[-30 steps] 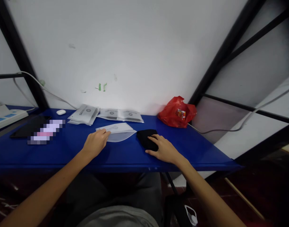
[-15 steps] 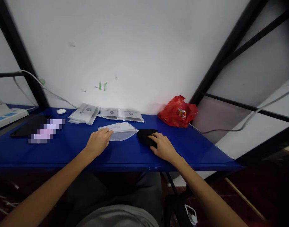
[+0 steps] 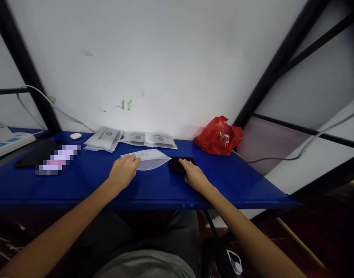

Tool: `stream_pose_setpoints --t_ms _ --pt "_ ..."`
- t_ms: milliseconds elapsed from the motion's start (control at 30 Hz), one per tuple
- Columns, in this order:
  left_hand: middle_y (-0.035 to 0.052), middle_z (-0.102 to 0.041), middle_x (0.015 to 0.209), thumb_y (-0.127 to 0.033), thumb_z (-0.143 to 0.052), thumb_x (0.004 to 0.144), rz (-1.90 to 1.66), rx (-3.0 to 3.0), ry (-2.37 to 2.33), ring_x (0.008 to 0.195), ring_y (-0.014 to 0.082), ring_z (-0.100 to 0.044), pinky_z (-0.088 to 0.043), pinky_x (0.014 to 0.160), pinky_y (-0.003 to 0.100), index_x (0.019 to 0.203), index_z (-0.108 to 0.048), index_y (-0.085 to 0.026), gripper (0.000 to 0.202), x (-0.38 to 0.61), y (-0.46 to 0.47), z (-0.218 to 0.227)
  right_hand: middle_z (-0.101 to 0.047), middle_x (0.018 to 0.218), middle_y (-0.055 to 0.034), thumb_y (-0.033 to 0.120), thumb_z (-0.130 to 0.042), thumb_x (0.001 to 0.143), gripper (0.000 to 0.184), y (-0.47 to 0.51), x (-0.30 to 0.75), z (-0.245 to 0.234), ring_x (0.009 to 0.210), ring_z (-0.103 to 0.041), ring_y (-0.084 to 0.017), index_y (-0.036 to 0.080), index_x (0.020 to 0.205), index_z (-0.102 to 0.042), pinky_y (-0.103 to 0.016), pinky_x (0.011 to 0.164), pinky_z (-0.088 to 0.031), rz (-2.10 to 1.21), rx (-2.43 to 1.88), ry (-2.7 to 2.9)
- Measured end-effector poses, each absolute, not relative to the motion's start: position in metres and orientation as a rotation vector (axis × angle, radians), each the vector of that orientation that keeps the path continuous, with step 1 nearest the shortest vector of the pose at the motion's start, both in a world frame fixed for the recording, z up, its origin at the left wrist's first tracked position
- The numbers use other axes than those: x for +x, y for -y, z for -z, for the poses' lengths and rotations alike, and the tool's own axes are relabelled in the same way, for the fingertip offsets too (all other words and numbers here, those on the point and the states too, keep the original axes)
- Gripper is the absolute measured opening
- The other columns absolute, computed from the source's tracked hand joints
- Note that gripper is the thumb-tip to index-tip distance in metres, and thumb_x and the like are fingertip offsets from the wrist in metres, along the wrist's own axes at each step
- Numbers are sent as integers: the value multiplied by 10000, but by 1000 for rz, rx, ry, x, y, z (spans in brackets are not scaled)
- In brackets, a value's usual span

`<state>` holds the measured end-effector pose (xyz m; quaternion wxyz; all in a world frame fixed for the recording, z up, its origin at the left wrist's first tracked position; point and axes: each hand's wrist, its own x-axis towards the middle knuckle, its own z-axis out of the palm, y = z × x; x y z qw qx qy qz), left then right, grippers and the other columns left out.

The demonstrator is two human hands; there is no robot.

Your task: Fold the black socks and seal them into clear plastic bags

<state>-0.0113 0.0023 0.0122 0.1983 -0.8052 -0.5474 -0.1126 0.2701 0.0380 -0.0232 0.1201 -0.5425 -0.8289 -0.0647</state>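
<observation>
A frosted, see-through zip bag (image 3: 150,164) lies on the blue table with its mouth gaping toward the right. My left hand (image 3: 123,170) is closed on the bag's left end, fingers pinched at its edge. Just right of the bag's mouth rests a folded black cloth item (image 3: 177,166), its exact kind unclear. On top of it lies my right hand (image 3: 194,175), fingers stretched forward and pressing it down; the thumb is mostly hidden.
Several packed bags with printed labels (image 3: 104,138) lie along the wall, some side by side (image 3: 161,140). A red plastic bag (image 3: 214,139) stands at the back right. Leftward are a white earbud case (image 3: 75,136), a blurred-out phone (image 3: 57,160), a dark tablet (image 3: 35,153) and a power strip (image 3: 15,143).
My right hand has shifted slightly left and its fingers reach further over the black cloth, which looks flatter. My left hand keeps its hold on the bag.
</observation>
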Motion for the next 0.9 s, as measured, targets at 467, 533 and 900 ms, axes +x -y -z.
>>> stream_pose_setpoints --t_ms 467,533,900 --pt "108 -616 887 -17 -361 837 234 -2159 1585 878 249 -590 -442 660 317 1015 -614 -121 326 -13 -3 -23 -620 1216 -66 -38 -390 596 688 2 261 -8 1141 -573 -199 209 1220 -543 -411 996 -455 137 -999 2056" --pt "105 -621 856 -29 -357 847 233 -2185 1569 868 248 -597 -440 658 315 1000 -621 -126 319 -11 -2 -24 -602 1246 -67 -44 -396 614 697 8 249 -11 1168 -554 -193 216 1248 -522 -403 1007 -447 154 -906 2038" --pt "51 -676 828 -186 -371 920 477 -2441 1632 799 199 -637 -417 620 267 944 -662 -195 293 -5 -2 -30 -447 1403 -124 -77 -410 545 886 1 214 13 1304 -407 -230 187 1389 -371 -441 1058 -394 136 -728 2327"
